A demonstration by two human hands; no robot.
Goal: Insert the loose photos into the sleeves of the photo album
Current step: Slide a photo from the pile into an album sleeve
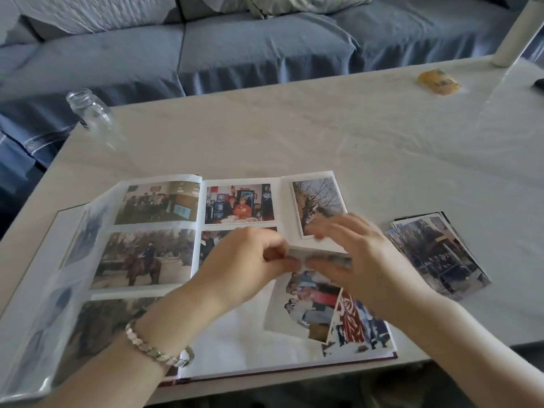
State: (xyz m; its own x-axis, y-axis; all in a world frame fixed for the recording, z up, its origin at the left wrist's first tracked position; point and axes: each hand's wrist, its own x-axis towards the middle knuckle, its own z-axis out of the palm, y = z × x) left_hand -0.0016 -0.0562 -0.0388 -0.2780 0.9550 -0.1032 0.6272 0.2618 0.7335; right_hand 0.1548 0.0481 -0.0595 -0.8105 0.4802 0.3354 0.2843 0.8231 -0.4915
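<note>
An open photo album (253,346) lies on the white table (323,128), its pages holding several photos. Over the right page, my left hand (250,260) pinches the left end of a photo (321,256) that is bent up at its top edge. My right hand (353,254) hovers over the same photo, blurred, with fingers spread and touching its right part. Below it a group photo (309,304) and a red-patterned photo (353,325) lie loose on the page. A stack of loose photos (438,254) sits on the table to the right of the album.
A clear glass jar (91,113) stands at the table's far left corner. A yellow packet (438,82) lies far right, beside a white post (515,33). A blue-covered sofa (235,48) runs behind the table.
</note>
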